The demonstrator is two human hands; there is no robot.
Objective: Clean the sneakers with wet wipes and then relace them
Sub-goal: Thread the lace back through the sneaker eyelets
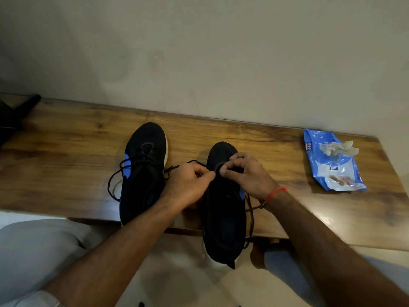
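Two black sneakers with blue side patches stand side by side on a wooden table (66, 151), toes pointing away from me. The left sneaker (143, 169) is laced, its lace ends trailing loose to its left. The right sneaker (223, 218) overhangs the table's near edge. My left hand (188, 185) pinches its black lace (192, 161) just left of the eyelets. My right hand (245, 173) pinches the lace over the front eyelets, fingers curled. Another stretch of lace hangs down the shoe's right side.
A blue wet-wipes pack (332, 165) lies at the table's right end with a crumpled used wipe (338, 148) on top. A dark object (15, 116) sits at the far left. A plain wall backs the table. My knees are below the near edge.
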